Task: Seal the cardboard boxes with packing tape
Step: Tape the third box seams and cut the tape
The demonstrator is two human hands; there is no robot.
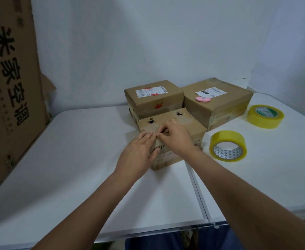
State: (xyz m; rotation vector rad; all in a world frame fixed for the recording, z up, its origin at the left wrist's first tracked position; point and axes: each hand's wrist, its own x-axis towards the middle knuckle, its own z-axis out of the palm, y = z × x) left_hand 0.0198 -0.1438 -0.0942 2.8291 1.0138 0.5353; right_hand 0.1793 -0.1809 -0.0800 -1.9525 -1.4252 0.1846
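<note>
A: Where is the small cardboard box [173,123]?
B: Mid-bench [58,159], before two larger boxes.
A: The hands?
B: Left hand [141,147] flat, fingers straight, on the box; right hand [175,136] pinching at its top.

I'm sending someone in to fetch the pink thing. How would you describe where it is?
On the white table, look at the two cardboard boxes at the back. The larger right-hand box has a white label on top, and the small pink oval object lies just in front of that label. Nothing else here is pink.
</note>
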